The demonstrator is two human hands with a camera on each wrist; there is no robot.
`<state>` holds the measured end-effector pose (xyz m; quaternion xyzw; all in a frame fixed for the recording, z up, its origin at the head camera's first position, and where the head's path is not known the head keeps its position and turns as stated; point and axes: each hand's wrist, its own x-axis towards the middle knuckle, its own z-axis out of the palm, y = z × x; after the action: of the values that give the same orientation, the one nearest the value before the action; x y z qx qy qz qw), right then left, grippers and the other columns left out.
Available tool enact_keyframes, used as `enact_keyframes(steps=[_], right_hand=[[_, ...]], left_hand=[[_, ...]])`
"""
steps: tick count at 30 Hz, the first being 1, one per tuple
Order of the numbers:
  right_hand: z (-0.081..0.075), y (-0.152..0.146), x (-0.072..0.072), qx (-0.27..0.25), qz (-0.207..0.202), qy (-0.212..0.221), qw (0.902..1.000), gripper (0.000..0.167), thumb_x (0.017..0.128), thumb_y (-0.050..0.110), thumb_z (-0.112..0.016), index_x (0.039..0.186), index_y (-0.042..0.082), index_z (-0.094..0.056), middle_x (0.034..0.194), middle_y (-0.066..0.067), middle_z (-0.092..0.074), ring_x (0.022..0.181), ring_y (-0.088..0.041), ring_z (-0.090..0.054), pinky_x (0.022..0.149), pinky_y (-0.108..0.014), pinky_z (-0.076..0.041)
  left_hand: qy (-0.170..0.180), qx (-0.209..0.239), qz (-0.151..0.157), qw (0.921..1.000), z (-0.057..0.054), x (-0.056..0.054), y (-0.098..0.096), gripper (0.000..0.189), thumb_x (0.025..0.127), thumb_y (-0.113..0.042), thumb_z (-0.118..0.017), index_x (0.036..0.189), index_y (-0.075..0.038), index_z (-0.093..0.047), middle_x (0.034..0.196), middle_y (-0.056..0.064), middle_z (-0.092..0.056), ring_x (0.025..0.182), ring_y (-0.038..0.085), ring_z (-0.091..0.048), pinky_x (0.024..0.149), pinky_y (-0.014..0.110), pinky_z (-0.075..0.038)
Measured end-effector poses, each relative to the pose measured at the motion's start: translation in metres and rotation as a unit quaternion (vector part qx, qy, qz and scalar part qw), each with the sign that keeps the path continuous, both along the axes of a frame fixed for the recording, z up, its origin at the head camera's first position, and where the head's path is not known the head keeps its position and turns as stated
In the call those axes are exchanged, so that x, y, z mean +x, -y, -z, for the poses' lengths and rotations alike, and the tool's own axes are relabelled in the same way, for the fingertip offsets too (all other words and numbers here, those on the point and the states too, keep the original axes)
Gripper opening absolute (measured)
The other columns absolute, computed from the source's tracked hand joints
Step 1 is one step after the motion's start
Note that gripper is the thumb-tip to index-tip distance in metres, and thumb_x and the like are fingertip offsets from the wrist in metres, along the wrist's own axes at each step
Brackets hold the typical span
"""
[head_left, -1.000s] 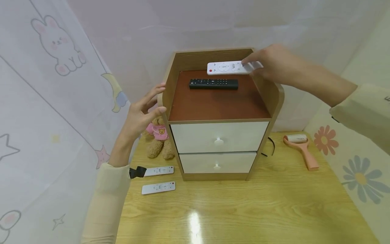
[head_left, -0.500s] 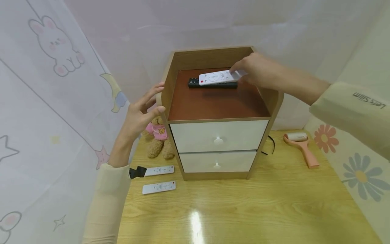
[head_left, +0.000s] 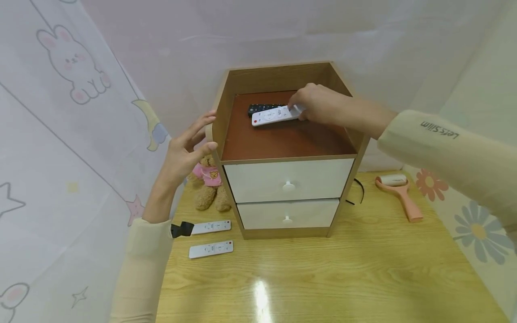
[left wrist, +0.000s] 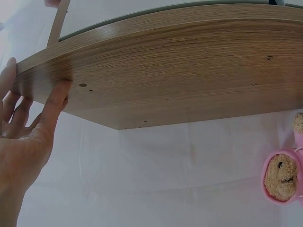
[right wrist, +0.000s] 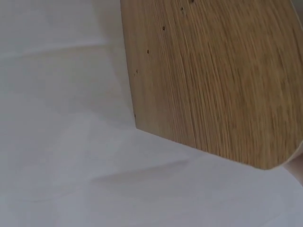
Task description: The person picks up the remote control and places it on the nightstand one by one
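My right hand [head_left: 321, 104] pinches a white remote control [head_left: 271, 115] near its right end, over the red-brown top shelf of a small wooden cabinet [head_left: 287, 233]. Partly covered by it, a black remote control [head_left: 262, 108] lies on that shelf. I cannot tell whether the white remote touches the shelf. With fingers extended, my left hand [head_left: 183, 152] touches the cabinet's left side panel. In the left wrist view, that hand [left wrist: 28, 146] has its thumb against the panel's outer face [left wrist: 165, 71]. The right wrist view shows the outside of a side panel [right wrist: 222, 85]; the right hand's grip is hidden there.
Two white remotes, one farther back [head_left: 212, 227] and one nearer [head_left: 211, 249], lie left of the cabinet. A teddy bear [head_left: 211, 176] sits beside it. To the right are a thin black band [head_left: 362, 190] and an orange lint roller [head_left: 404, 197] on the wooden table [head_left: 323, 278].
My right hand has carried the white remote left and lower over the shelf, from behind the black remote to in front of it. The left hand has stayed on the panel.
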<state>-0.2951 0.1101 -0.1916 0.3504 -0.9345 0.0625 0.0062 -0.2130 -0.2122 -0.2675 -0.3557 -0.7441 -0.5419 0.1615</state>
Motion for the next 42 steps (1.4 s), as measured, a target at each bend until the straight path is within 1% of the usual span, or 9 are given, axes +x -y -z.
enact_keyframes(steps=[3,7,17,27,32,35,38,40,42], right_hand=[[0.004,0.004,-0.001,0.005,-0.004,0.000,1.0000,0.034,0.085,-0.008,-0.065,0.119,-0.003,-0.064,0.120,-0.025,-0.062,0.108,-0.038,-0.059,0.091,-0.048,-0.051],[0.008,0.009,-0.003,0.002,0.002,0.001,1.0000,0.034,0.085,-0.008,-0.065,0.119,-0.004,-0.064,0.120,-0.025,-0.062,0.108,-0.039,-0.060,0.091,-0.048,-0.052],[0.014,0.013,-0.008,0.018,0.033,0.009,0.9992,0.036,0.087,-0.007,-0.061,0.123,-0.004,-0.060,0.122,-0.024,-0.061,0.105,-0.035,-0.059,0.088,-0.046,-0.052],[0.020,0.017,-0.012,0.029,0.046,0.004,0.9985,0.036,0.089,-0.005,-0.060,0.125,-0.002,-0.060,0.123,-0.022,-0.061,0.100,-0.032,-0.060,0.085,-0.044,-0.052],[0.021,0.018,-0.013,0.031,0.048,-0.003,0.9984,0.036,0.088,-0.004,-0.062,0.124,-0.001,-0.061,0.122,-0.022,-0.061,0.102,-0.033,-0.060,0.087,-0.044,-0.052],[0.019,0.017,-0.013,0.030,0.051,0.001,0.9982,0.036,0.088,-0.001,-0.064,0.124,-0.001,-0.061,0.123,-0.021,-0.062,0.106,-0.033,-0.060,0.091,-0.045,-0.051],[0.013,0.014,-0.010,0.024,0.046,0.008,0.9986,0.039,0.089,0.003,-0.066,0.127,0.000,-0.060,0.127,-0.019,-0.060,0.112,-0.033,-0.058,0.094,-0.047,-0.049],[0.005,0.010,-0.006,0.001,0.044,-0.001,0.9990,0.039,0.090,0.007,-0.067,0.128,0.001,-0.060,0.127,-0.017,-0.060,0.113,-0.033,-0.058,0.092,-0.048,-0.050],[-0.003,0.002,-0.002,-0.044,0.034,-0.034,0.9979,0.037,0.091,0.009,-0.066,0.126,0.001,-0.061,0.124,-0.017,-0.063,0.111,-0.034,-0.060,0.090,-0.048,-0.050]], left_hand=[[0.000,0.001,0.002,1.0000,0.000,0.000,0.000,0.050,0.089,0.013,-0.058,0.137,0.005,-0.047,0.150,0.014,-0.040,0.140,0.024,-0.033,0.112,0.039,-0.033],[-0.003,0.000,0.004,1.0000,-0.001,0.000,0.000,0.050,0.089,0.013,-0.058,0.137,0.005,-0.047,0.149,0.014,-0.040,0.140,0.025,-0.033,0.112,0.040,-0.033],[0.005,0.000,-0.006,1.0000,-0.002,0.001,0.000,0.050,0.089,0.013,-0.059,0.137,0.005,-0.047,0.150,0.013,-0.040,0.140,0.023,-0.034,0.113,0.039,-0.032],[-0.003,-0.004,-0.006,1.0000,-0.002,0.002,-0.001,0.049,0.090,0.012,-0.059,0.137,0.005,-0.047,0.149,0.013,-0.040,0.140,0.024,-0.034,0.112,0.039,-0.033],[-0.002,0.000,-0.003,1.0000,-0.002,0.001,0.000,0.050,0.089,0.014,-0.058,0.137,0.005,-0.047,0.149,0.013,-0.040,0.140,0.024,-0.034,0.113,0.039,-0.032],[0.000,-0.001,-0.002,1.0000,-0.001,0.001,0.001,0.050,0.089,0.014,-0.058,0.137,0.005,-0.047,0.150,0.013,-0.040,0.140,0.024,-0.033,0.113,0.040,-0.032],[0.003,0.001,-0.001,1.0000,0.000,0.002,0.002,0.050,0.089,0.014,-0.058,0.137,0.005,-0.047,0.149,0.013,-0.040,0.140,0.024,-0.034,0.113,0.039,-0.033],[0.005,0.002,-0.004,1.0000,0.001,0.003,0.002,0.050,0.089,0.014,-0.058,0.137,0.004,-0.048,0.149,0.013,-0.040,0.140,0.024,-0.034,0.112,0.038,-0.033],[0.005,-0.001,-0.009,0.9999,0.001,0.004,0.002,0.050,0.089,0.012,-0.058,0.138,0.003,-0.048,0.149,0.012,-0.040,0.140,0.024,-0.034,0.112,0.038,-0.034]])
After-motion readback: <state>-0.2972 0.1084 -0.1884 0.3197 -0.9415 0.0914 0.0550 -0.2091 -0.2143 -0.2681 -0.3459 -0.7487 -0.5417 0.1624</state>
